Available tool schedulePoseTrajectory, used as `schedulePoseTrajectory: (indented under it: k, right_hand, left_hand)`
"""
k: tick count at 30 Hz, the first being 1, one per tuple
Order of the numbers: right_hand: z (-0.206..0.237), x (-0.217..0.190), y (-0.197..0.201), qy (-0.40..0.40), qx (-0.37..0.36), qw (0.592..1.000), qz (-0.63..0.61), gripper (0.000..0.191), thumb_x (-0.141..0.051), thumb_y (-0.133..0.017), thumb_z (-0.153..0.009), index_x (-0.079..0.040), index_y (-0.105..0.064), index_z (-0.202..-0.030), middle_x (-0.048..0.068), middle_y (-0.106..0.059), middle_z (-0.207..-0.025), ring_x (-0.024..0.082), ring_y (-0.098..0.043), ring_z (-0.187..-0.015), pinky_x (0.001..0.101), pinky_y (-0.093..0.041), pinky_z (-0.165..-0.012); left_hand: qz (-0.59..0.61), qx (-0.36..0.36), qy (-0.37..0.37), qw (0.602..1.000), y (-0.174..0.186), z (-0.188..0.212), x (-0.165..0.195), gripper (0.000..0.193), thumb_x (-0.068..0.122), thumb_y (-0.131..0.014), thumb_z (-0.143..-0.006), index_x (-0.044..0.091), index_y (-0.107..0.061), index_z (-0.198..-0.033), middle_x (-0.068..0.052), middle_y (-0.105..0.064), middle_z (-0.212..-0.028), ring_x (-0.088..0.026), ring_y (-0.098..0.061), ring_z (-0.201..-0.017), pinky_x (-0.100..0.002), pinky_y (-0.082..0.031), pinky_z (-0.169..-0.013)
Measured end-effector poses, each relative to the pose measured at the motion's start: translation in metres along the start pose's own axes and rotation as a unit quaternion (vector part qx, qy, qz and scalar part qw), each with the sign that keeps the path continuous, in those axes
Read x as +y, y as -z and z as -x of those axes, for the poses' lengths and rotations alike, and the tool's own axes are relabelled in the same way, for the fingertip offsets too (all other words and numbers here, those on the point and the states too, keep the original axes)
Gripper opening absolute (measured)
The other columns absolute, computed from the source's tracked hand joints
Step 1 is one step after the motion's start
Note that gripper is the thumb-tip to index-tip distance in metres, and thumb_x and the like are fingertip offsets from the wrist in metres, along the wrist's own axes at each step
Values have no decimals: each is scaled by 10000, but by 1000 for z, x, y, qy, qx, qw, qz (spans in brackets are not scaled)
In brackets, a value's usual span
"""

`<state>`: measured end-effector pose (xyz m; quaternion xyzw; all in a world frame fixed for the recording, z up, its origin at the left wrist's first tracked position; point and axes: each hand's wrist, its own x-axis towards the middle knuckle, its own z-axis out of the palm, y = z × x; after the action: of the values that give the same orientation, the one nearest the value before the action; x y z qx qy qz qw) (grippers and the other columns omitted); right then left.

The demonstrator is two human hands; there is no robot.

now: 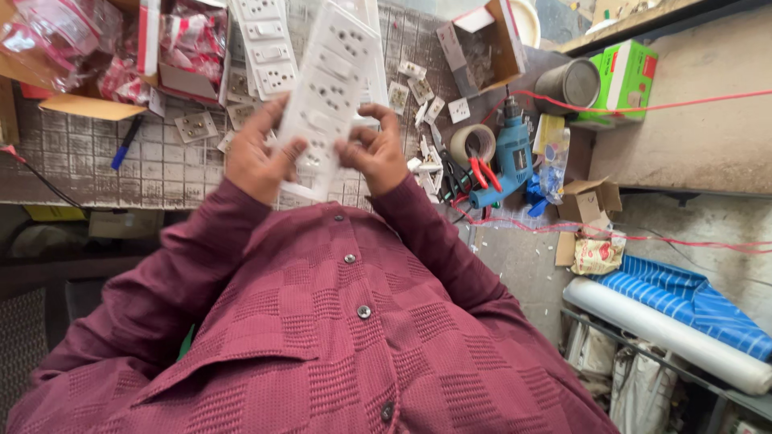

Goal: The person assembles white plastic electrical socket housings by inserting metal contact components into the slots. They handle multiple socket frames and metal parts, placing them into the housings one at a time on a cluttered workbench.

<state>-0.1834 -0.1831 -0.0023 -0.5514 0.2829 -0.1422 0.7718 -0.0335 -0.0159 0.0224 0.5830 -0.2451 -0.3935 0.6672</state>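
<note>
Here both hands' fingers (277, 108) pinch a white switch plate (330, 88) near a cardboard box (173, 48) of red packets.

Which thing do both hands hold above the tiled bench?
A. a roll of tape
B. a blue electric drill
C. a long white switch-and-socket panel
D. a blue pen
C: the left hand and the right hand grip the lower end of a long white switch-and-socket panel, while the blue drill lies apart on the bench.
</note>
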Motion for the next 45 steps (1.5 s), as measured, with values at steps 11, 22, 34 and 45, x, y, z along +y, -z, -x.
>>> schedulePoseTrajectory:
  k: [11, 22, 34, 45]
  right_hand:
    - [-49, 34, -17, 98, -49, 841, 530, 118, -121, -702, -931, -68, -759, -1019, 109, -709, -992, 273, -706, -904, 393, -603, -847]
    - [-59, 36, -19, -13, -17, 903, 428, 143, -51, -627, -941, 21, -668, -1058, 146, -719, -930, 242, -723, -798, 363, -639, -752]
    - [27, -22, -10, -60, -91, 985, 132, 141, -1, -668, -972, 41, -714, -1098, 75, -748, -918, 118, -723, -804, 265, -631, -751]
    - [32, -22, -23, 17, -102, 945, 309, 128, -74, -754, -919, 8, -726, -1013, 30, -738, -869, 95, -697, -783, 251, -588, -717]
  left_hand:
    - [94, 56, 31, 994, 56, 13, 0, 586, 151, -647, -1064, -33, -437, -1579, -98, -669, -1282, -45, -591, -777, -181, -490, -551]
    - [111, 21, 46, 993, 41, 13, -24, 556, 151, -606, -1052, -42, -446, -1549, -129, -684, -1249, -47, -588, -724, -181, -478, -531]
    - [53, 20, 42, 998, 10, 14, -17, 566, 105, -616, -1027, -52, -430, -1538, -129, -651, -1333, -22, -564, -680, -176, -482, -507]
    - [57, 11, 60, 997, 5, 24, -27, 631, 86, -652, -997, -50, -385, -1553, -131, -640, -1326, -27, -541, -627, -177, -482, -505]
